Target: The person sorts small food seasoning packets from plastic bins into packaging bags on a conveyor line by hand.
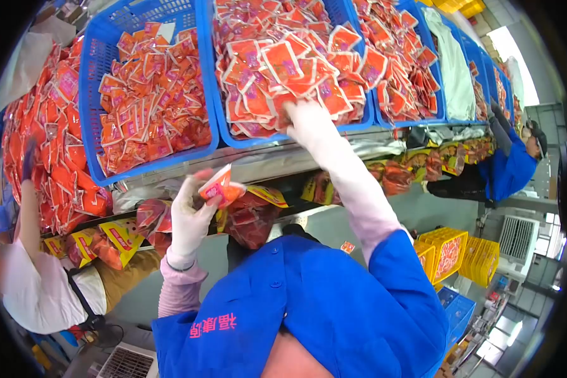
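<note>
A sloped metal shelf [277,160] in a factory hall carries three blue baskets [101,75] of orange packets [283,60]. The right hand [305,120] digs among them, grip unclear; the left hand [192,217] pinches one packet [220,187].

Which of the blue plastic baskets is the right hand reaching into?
The middle blue plastic basket: the right hand has its fingers among the orange sachets at its front edge. The neighbouring baskets either side have no hand in them.
</note>
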`<control>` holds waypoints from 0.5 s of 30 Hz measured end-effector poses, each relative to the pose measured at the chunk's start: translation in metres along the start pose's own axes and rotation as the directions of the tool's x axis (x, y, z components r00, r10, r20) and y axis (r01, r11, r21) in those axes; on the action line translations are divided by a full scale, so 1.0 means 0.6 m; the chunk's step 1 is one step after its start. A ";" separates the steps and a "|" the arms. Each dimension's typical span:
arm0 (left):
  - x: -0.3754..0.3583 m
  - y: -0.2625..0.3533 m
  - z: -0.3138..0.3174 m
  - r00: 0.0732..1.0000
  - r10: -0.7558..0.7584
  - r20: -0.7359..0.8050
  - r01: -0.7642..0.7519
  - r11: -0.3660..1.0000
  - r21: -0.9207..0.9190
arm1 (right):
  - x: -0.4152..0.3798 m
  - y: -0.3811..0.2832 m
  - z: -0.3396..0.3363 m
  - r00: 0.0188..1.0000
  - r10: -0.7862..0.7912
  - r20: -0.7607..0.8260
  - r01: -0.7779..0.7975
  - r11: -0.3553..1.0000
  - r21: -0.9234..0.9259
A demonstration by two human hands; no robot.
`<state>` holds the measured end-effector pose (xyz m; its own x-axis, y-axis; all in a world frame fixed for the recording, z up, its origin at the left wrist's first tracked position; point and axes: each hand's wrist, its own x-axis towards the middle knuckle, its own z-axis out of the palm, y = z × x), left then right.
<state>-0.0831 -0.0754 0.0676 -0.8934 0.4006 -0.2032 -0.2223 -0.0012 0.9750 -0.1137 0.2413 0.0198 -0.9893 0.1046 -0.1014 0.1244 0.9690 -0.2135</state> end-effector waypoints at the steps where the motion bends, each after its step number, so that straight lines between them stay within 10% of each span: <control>1: 0.009 -0.017 0.009 0.998 0.047 0.050 -0.051 0.995 0.091 | 0.027 0.037 0.031 0.999 0.027 -0.037 -0.030 0.995 -0.097; 7: 0.001 -0.008 0.198 0.855 0.361 0.373 -0.475 0.833 0.284 | -0.041 0.063 -0.095 0.999 -0.012 -0.049 0.027 0.953 0.303; 10: -0.006 -0.072 0.303 0.677 0.409 0.611 -0.710 0.582 0.397 | -0.175 0.088 -0.171 0.992 0.004 0.127 -0.099 0.648 0.756; 13: -0.014 -0.097 0.325 0.688 0.085 0.721 -0.710 0.283 0.645 | -0.274 0.109 -0.172 0.926 -0.148 0.348 -0.174 0.650 0.740; 15: -0.024 -0.119 0.294 0.609 0.298 0.735 -0.790 0.149 0.594 | -0.292 0.107 -0.112 0.874 -0.231 0.427 0.042 0.912 0.409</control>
<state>0.0147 0.0807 0.0170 -0.3231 0.9173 0.2329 0.9050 0.2275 0.3594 0.0622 0.3003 0.0893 -0.8612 -0.2281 -0.4541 0.1033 0.7963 -0.5960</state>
